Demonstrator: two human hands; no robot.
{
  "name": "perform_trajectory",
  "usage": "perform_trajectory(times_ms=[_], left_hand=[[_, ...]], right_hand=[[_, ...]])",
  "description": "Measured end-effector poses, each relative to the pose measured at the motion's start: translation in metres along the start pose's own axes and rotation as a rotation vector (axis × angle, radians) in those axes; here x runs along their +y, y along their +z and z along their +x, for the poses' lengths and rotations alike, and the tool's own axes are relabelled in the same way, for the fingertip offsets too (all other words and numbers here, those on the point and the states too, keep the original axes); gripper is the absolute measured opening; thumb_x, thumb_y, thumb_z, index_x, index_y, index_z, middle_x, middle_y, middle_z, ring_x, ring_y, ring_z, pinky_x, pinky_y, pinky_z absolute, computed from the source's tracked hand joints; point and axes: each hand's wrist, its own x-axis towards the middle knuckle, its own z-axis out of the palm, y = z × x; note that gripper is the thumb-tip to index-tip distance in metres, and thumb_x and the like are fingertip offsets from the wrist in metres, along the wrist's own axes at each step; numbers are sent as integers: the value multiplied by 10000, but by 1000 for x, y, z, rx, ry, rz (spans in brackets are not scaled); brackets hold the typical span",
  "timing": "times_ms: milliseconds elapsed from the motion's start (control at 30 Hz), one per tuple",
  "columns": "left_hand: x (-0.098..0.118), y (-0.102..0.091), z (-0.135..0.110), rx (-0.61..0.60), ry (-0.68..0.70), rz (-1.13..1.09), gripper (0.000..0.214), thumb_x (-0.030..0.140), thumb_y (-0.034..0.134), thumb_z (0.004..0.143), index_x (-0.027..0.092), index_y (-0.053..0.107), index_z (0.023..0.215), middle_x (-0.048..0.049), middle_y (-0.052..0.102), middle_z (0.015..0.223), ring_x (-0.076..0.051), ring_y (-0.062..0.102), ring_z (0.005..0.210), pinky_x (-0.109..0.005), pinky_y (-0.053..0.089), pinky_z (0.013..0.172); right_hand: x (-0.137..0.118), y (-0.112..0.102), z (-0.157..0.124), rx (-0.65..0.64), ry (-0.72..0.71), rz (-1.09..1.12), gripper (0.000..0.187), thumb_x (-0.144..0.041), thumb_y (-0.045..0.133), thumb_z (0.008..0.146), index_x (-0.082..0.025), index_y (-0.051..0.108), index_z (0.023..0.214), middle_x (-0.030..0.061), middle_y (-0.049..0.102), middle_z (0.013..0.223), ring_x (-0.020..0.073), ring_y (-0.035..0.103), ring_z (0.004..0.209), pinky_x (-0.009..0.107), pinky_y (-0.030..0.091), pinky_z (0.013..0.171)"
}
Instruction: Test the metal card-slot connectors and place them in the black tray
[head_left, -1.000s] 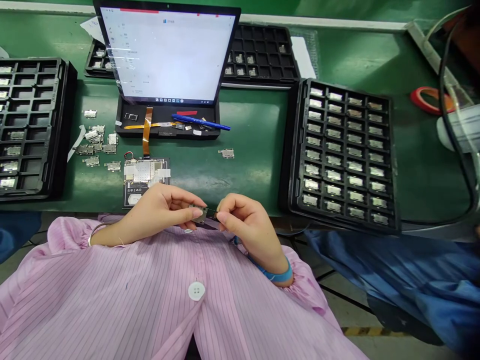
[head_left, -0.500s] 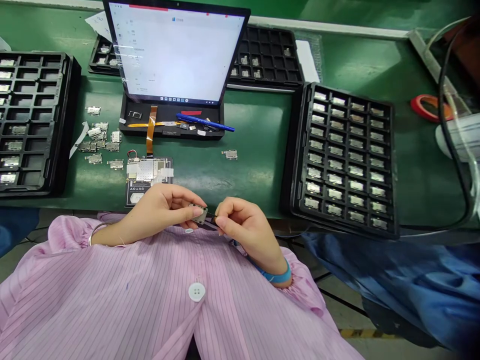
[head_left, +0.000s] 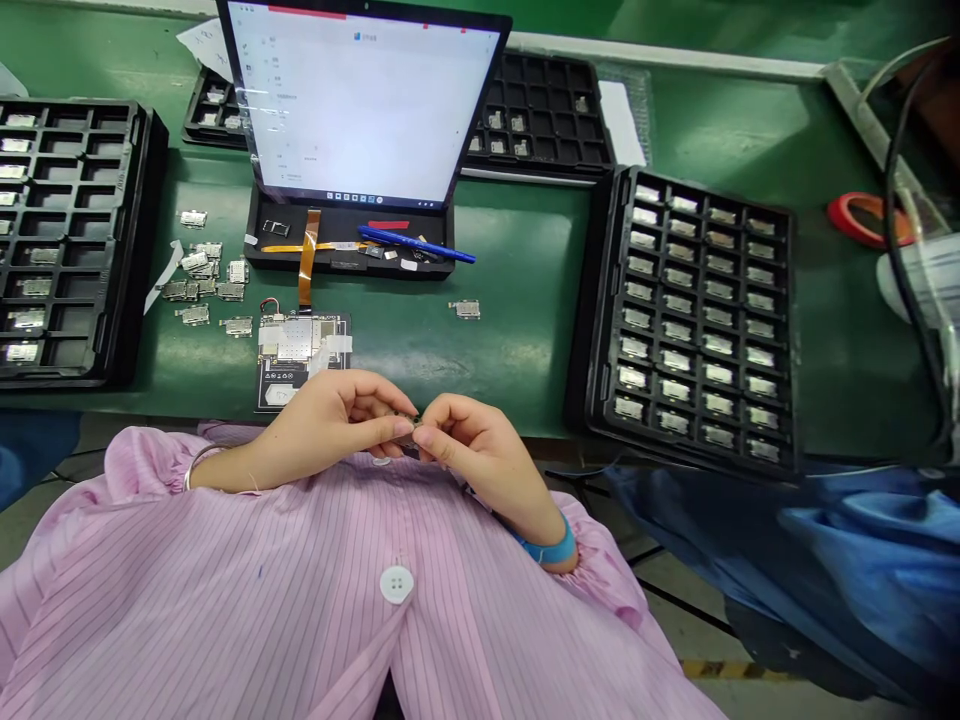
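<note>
My left hand (head_left: 349, 418) pinches a small metal-shielded circuit board (head_left: 408, 434) between thumb and fingers, in front of my body by the bench edge. My right hand (head_left: 469, 435) is closed at the right end of the same board, thumb and fingertips pressed together on it. The fingers cover most of the board. Just beyond my left hand lies a larger circuit board (head_left: 296, 340) with strips of tape, joined by an orange ribbon cable (head_left: 308, 258) to the lit screen (head_left: 364, 110).
Several loose small boards (head_left: 202, 262) lie left; one more board (head_left: 466, 310) lies right of centre. Black compartment trays stand left (head_left: 127, 250) and right (head_left: 589, 330). A blue pen (head_left: 416, 243) rests on the screen's black base (head_left: 259, 250). Red tape (head_left: 847, 218) is far right.
My right hand has shifted slightly left, closing the gap to my left hand. The small board now shows less between the fingers. The whole view has moved a little.
</note>
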Motion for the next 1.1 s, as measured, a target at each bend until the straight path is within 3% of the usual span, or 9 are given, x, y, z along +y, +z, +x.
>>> perform_trajectory(times_ms=[133, 300, 433, 500, 600, 667, 1100], left_hand=[[-6, -4, 5, 69, 30, -41, 190, 271, 722, 814, 138, 669, 938, -32, 722, 750, -133, 705, 670, -214, 587, 633], [-14, -15, 12, 291, 180, 49, 274, 304, 698, 837, 150, 625, 1052, -30, 721, 765, -153, 709, 717, -242, 591, 658], [-19, -37, 13, 633, 389, 450, 381, 313, 619, 899, 193, 550, 1255, -60, 733, 982, -181, 702, 855, -282, 582, 677], [-24, -52, 14, 761, 511, 780, 338, 280, 593, 915, 181, 574, 1238, -81, 710, 1103, -219, 671, 1001, -356, 576, 813], [-33, -69, 18, 688, 622, 1170, 246, 219, 555, 930, 146, 626, 1154, -104, 679, 1193, -282, 569, 1213, -479, 474, 1027], [-40, -74, 21, 634, 653, 1273, 245, 209, 523, 945, 140, 628, 1156, -112, 661, 1236, -292, 541, 1254, -496, 456, 1045], [-47, -72, 24, 672, 704, 1320, 272, 191, 515, 946, 128, 616, 1190, -109, 656, 1252, -274, 552, 1247, -458, 472, 1018]], right_hand=[[2, 2, 12, 4, -9, -19, 294, -415, 674, 847, -184, 555, 708, -18, 569, 625, 93, 482, 549, 221, 370, 495], [6, 13, 43, 138, -65, -68, 238, -395, 663, 837, -188, 555, 791, -19, 591, 661, 85, 501, 527, 196, 369, 435], [13, 16, 78, 214, -142, -84, 220, -379, 649, 829, -187, 543, 813, -1, 634, 689, 104, 575, 551, 189, 424, 419], [16, 15, 94, 270, -170, -86, 206, -361, 645, 823, -187, 545, 869, 3, 654, 700, 113, 596, 555, 186, 439, 410], [20, 15, 111, 299, -162, -107, 236, -331, 643, 806, -173, 570, 965, -7, 643, 661, 109, 577, 514, 174, 409, 370], [21, 17, 115, 303, -145, -120, 250, -333, 639, 802, -163, 592, 979, 1, 644, 666, 109, 576, 515, 171, 397, 357], [17, 20, 113, 345, -95, -176, 245, -330, 644, 797, -152, 632, 965, 18, 657, 684, 121, 599, 541, 167, 395, 337]])
